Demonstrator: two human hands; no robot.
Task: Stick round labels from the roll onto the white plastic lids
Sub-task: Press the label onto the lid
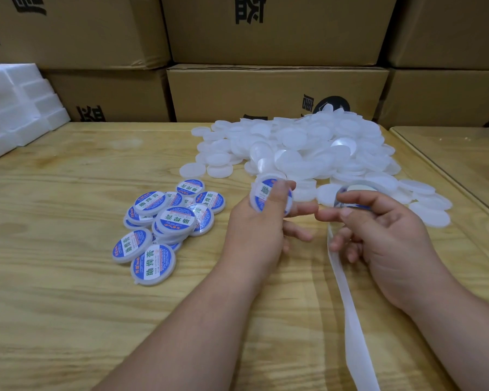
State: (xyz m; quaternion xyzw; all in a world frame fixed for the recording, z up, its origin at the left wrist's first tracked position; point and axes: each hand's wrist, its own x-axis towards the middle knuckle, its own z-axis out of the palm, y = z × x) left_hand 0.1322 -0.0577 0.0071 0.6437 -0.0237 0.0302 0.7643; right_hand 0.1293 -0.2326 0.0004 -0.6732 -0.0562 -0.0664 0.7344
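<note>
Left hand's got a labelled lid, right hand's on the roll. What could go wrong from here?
1. The left hand pinches the labelled lid only at its edge; it could slip or the label crease.
2. The empty backing strip trails off the table edge from the right hand and may snag.
3. The labelled pile overlaps loosely and could slide.

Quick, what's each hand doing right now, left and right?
Left hand: grips a labelled lid, thumb pressed on its label.
Right hand: holds the label roll; its backing strip trails down.
</note>
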